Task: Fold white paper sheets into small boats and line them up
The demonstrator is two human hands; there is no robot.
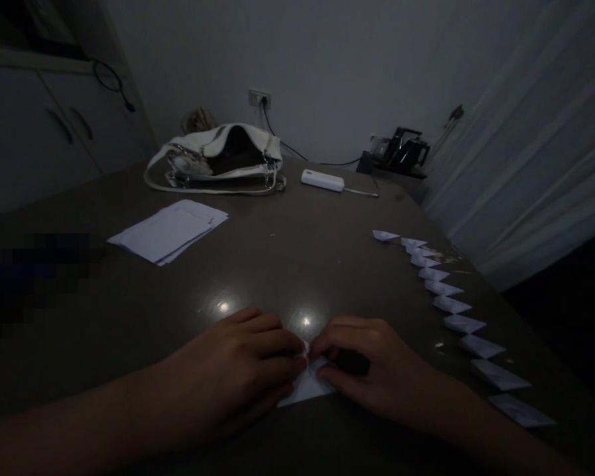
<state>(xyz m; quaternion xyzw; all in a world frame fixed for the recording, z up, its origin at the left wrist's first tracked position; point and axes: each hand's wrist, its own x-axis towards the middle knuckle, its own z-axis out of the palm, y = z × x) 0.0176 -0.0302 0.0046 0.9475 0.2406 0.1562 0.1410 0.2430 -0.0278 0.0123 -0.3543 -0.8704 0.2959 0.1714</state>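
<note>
A small piece of folded white paper (pixel 305 389) lies on the table close in front of me, partly covered by both hands. My left hand (pixel 250 363) bends over its left side, fingers together and gripping near the middle crease; the thumb is hidden. From the other side my right hand (pixel 371 363) pinches the paper, thumb and forefinger curled with a gap behind them. Along the right edge runs a line of several folded paper pieces (pixel 463 324), pointed at their ends like little boats. A stack of white paper sheets (pixel 171 228) rests at the left.
Toward the back stands a white handbag (pixel 228 155), its top gaping. To its right lies a white power strip-like device (pixel 322 180) with a short cord. A black kettle (pixel 406 152) sits beyond the far right corner, beside a pale curtain (pixel 535 145). Cabinets (pixel 44 125) are at the left.
</note>
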